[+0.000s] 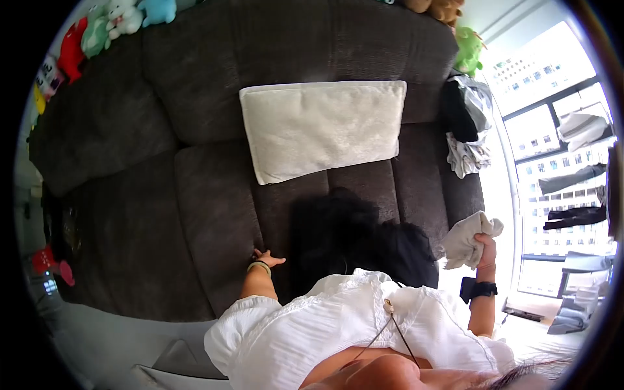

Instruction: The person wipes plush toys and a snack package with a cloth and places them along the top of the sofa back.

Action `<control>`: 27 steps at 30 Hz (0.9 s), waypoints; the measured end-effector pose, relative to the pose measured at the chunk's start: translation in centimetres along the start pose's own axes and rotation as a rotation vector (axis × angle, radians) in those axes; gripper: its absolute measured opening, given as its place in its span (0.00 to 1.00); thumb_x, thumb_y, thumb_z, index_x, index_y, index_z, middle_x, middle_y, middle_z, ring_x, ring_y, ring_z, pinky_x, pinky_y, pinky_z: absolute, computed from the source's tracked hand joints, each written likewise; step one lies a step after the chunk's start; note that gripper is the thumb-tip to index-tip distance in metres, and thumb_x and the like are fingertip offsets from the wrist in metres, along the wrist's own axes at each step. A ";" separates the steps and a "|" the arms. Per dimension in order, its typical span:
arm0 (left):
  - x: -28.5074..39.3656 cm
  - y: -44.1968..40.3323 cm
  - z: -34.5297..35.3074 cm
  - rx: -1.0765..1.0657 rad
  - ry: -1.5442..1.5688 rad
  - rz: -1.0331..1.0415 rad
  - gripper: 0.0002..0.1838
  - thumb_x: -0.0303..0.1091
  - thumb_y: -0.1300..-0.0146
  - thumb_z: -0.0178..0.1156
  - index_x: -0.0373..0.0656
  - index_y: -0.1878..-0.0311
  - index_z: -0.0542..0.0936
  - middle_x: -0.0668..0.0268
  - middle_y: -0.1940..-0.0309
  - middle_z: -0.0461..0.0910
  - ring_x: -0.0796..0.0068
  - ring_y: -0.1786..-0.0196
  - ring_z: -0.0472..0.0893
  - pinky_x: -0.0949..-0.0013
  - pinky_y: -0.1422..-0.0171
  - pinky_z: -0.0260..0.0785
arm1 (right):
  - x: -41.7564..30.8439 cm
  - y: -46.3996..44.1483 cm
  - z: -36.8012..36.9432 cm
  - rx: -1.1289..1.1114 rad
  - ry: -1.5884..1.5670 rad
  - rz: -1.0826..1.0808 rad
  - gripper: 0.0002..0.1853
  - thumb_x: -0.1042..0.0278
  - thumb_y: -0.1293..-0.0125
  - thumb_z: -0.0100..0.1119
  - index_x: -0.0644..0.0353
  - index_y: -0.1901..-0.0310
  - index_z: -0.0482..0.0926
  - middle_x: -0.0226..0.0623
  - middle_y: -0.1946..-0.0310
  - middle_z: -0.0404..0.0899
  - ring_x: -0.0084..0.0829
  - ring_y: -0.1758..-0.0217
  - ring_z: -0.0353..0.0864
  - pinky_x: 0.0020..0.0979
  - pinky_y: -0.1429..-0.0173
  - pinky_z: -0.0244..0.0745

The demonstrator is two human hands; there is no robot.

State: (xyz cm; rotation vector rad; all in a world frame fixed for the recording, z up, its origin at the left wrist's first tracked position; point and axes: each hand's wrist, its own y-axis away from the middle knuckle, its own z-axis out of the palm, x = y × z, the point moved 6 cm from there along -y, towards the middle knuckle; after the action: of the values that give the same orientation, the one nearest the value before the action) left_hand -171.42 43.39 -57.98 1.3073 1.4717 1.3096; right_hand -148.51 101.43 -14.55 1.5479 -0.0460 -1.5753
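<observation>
My right hand (483, 251), raised at the right beside the sofa's front edge, is closed around a crumpled beige cloth (469, 240). The cloth bunches above my fingers and hangs down to the left. My left hand (268, 258) rests near the dark brown sofa's seat (214, 214), fingers spread and holding nothing. Between my hands lies a soft black heap (351, 234), whose kind I cannot make out. Beyond it, a cream rectangular cushion (325, 130) leans on the sofa's seat and backrest.
Several plush toys (123, 18) line the top of the backrest, with a green one (468, 51) at the right corner. Folded clothes (469, 110) are piled on the right armrest. Garments (572, 179) hang by the window. A pink-red object (45, 260) stands at far left.
</observation>
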 end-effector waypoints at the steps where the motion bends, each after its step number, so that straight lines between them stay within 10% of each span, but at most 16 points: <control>1: -0.1 -0.6 -0.1 0.005 0.009 0.003 0.65 0.70 0.51 0.71 0.44 0.18 0.52 0.44 0.18 0.25 0.45 0.16 0.33 0.52 0.15 0.40 | -0.3 0.9 -1.9 0.024 0.001 -0.063 0.26 0.75 0.44 0.56 0.64 0.41 0.75 0.47 0.49 0.82 0.48 0.44 0.82 0.47 0.35 0.77; 11: 6.3 4.4 9.8 0.275 0.092 0.141 0.44 0.63 0.38 0.61 0.26 0.36 0.76 0.39 0.34 0.73 0.46 0.29 0.72 0.58 0.26 0.63 | 6.9 6.8 -28.1 0.071 -0.396 -0.155 0.27 0.78 0.43 0.57 0.64 0.39 0.75 0.44 0.47 0.82 0.45 0.43 0.82 0.45 0.35 0.77; 19: 8.7 23.7 19.3 0.272 0.278 0.256 0.35 0.58 0.31 0.59 0.31 0.40 0.80 0.51 0.44 0.83 0.61 0.41 0.81 0.63 0.36 0.71 | 5.3 2.3 -25.8 -0.319 -0.460 0.097 0.24 0.79 0.41 0.55 0.63 0.41 0.77 0.44 0.46 0.82 0.46 0.41 0.82 0.47 0.33 0.77; 27: 2.9 30.6 24.1 0.251 0.568 -0.040 0.45 0.70 0.38 0.61 0.32 0.38 0.80 0.49 0.38 0.79 0.52 0.38 0.78 0.52 0.35 0.69 | 3.5 2.5 -24.2 -0.390 -0.374 0.168 0.23 0.78 0.40 0.55 0.63 0.41 0.77 0.44 0.47 0.83 0.47 0.43 0.82 0.48 0.34 0.78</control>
State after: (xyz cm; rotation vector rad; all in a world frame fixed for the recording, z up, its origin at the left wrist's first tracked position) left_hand -142.65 49.64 -32.30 1.0916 2.0943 1.5895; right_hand -126.75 110.93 -21.08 0.9166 -0.0699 -1.6069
